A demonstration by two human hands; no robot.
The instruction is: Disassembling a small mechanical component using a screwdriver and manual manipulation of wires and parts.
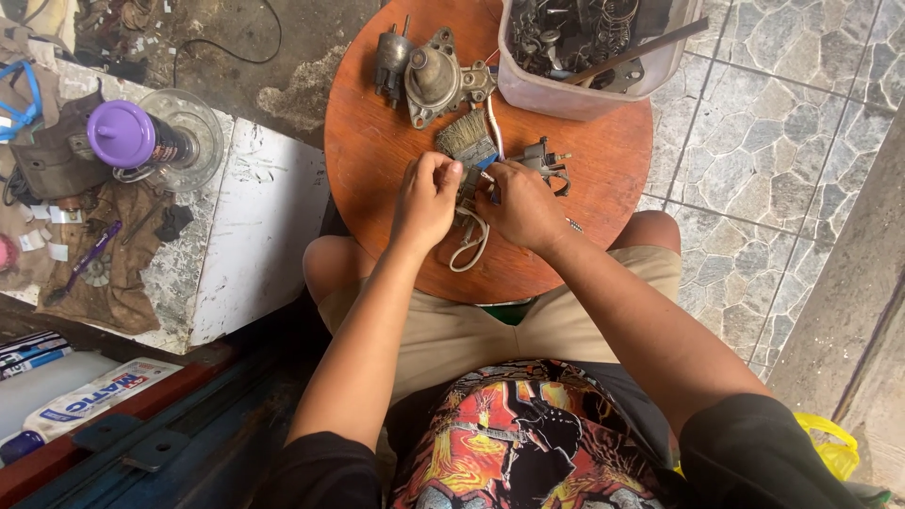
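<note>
A seated person bends over a small round wooden worktop (377,160) that rests across the knees, and both hands meet near its middle. The left hand (426,200) has its fingers curled in and pinched on a small dark metal part (469,184), and the right hand (521,205) closes on the same part from the other side, so the two hands nearly touch. The part sits just above the worktop, between the two hands and mostly hidden by them. A white cord (471,247) loops down from under the hands toward the person. Just beyond the fingers lies a worn paintbrush (466,139), its bristles pointing away from the person. Beside the right hand rests a small gray fitting with prongs (545,158). At the far edge lie a gray metal housing (434,80) and a dark cylinder (391,58), and a pale plastic tub (566,94) full of metal scrap stands to their right.
</note>
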